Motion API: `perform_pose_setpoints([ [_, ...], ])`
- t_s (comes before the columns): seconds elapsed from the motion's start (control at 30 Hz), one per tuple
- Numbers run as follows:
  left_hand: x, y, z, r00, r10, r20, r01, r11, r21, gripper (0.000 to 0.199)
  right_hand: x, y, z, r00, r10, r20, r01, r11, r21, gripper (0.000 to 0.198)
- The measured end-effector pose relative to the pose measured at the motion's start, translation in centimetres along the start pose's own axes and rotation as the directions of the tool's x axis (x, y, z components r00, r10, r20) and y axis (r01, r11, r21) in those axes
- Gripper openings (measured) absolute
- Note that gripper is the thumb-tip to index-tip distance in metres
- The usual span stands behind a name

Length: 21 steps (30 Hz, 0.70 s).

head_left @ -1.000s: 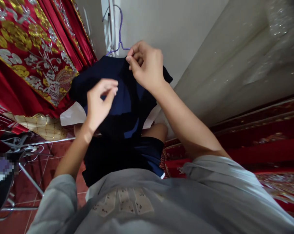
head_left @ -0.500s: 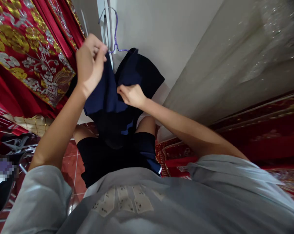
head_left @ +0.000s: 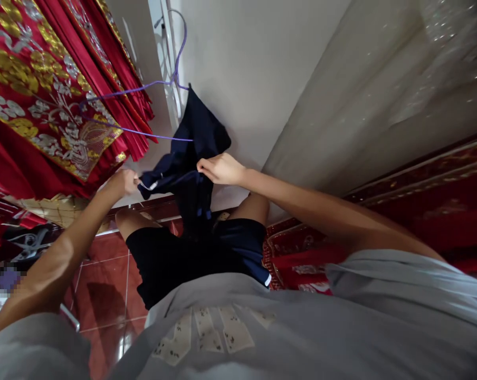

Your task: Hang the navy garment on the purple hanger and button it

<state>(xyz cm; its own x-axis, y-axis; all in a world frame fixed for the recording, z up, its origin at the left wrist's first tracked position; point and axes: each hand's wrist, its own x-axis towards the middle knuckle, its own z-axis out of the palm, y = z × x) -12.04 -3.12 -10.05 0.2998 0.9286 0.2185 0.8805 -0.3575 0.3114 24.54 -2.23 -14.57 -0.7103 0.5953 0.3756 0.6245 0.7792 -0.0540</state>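
A dark navy shirt (head_left: 189,158) hangs by one side from a purple wire hanger (head_left: 143,86). The hanger's left arm is bare and sticks out in front of the red cloth. My left hand (head_left: 128,182) is closed on an edge of the shirt at the left, where a small white strip shows beside the fingers. With pinched fingers, my right hand (head_left: 221,168) grips the shirt near its middle, just below the hanger's lower wire. Cloth stretches between both hands, and its lower part drops in front of my knees.
Red fabric with gold and silver embroidery (head_left: 36,89) hangs at the left. A pale metal upright (head_left: 169,58) by the wall (head_left: 254,63) carries the hanger. Clear plastic sheeting (head_left: 428,63) covers something at the right. Red tiles (head_left: 104,279) lie below.
My left hand has moved down and left, drawing the shirt's left side off the hanger arm. My right hand has shifted slightly down and right, still gripping the cloth.
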Motion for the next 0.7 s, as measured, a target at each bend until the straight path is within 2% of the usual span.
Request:
perform_pose_setpoints([
  [0.07,0.0,1.8,0.8,0.999,0.039,-0.005,-0.039,0.993,-0.111,0.020,0.0,-0.8,0.5,0.998,0.025,0.056,-0.032,0.993,0.115,0.018],
  [0.13,-0.2,4.9,1.0,0.987,0.081,-0.136,-0.118,0.951,-0.284,0.024,0.4,-2.2,0.8,0.996,0.028,0.089,-0.055,0.944,0.325,0.026],
  [0.17,-0.4,6.8,0.8,0.967,0.100,-0.236,-0.181,0.919,-0.351,0.026,0.7,-3.1,0.7,0.995,0.008,0.102,-0.055,0.886,0.460,0.037],
  [0.23,-0.9,10.6,0.3,0.914,0.185,-0.360,-0.314,0.885,-0.342,0.025,1.5,-5.4,-0.2,0.990,-0.066,0.121,-0.041,0.698,0.715,0.055],
  [0.3,-1.6,13.6,-0.5,0.848,0.310,-0.430,-0.441,0.862,-0.250,0.023,2.1,-7.5,-1.9,0.986,-0.097,0.132,-0.067,0.499,0.864,0.049],
  [0.37,-2.3,15.1,-1.1,0.807,0.385,-0.448,-0.516,0.828,-0.219,0.023,2.4,-9.0,-4.2,0.981,-0.082,0.174,-0.128,0.400,0.908,0.036],
  [0.4,-2.6,15.4,-1.2,0.815,0.395,-0.425,-0.525,0.814,-0.249,0.026,2.4,-9.3,-5.3,0.976,-0.077,0.201,-0.157,0.389,0.908,0.033],
  [0.43,-2.9,15.3,-1.2,0.840,0.394,-0.372,-0.512,0.802,-0.308,0.031,2.3,-9.3,-6.2,0.973,-0.075,0.218,-0.171,0.398,0.901,0.031],
  [0.5,-3.6,14.6,-0.3,0.904,0.390,-0.174,-0.426,0.785,-0.451,0.041,2.2,-8.3,-7.7,0.980,-0.052,0.192,-0.148,0.454,0.879,0.025],
  [0.53,-4.0,14.1,0.4,0.917,0.397,-0.044,-0.363,0.782,-0.507,0.044,2.2,-7.5,-8.1,0.991,-0.008,0.135,-0.114,0.492,0.863,0.024],
  [0.6,-4.7,12.9,2.2,0.887,0.413,0.207,-0.239,0.793,-0.560,0.046,2.8,-5.2,-8.5,0.992,0.123,-0.036,-0.044,0.585,0.810,0.023],
  [0.67,-5.2,11.6,3.7,0.844,0.374,0.383,-0.122,0.831,-0.542,0.044,4.0,-2.7,-8.0,0.945,0.249,-0.212,-0.018,0.686,0.727,0.025],
  [0.7,-5.3,11.0,4.2,0.840,0.329,0.431,-0.074,0.857,-0.509,0.043,4.9,-1.4,-7.5,0.915,0.296,-0.274,-0.029,0.726,0.687,0.027],
])
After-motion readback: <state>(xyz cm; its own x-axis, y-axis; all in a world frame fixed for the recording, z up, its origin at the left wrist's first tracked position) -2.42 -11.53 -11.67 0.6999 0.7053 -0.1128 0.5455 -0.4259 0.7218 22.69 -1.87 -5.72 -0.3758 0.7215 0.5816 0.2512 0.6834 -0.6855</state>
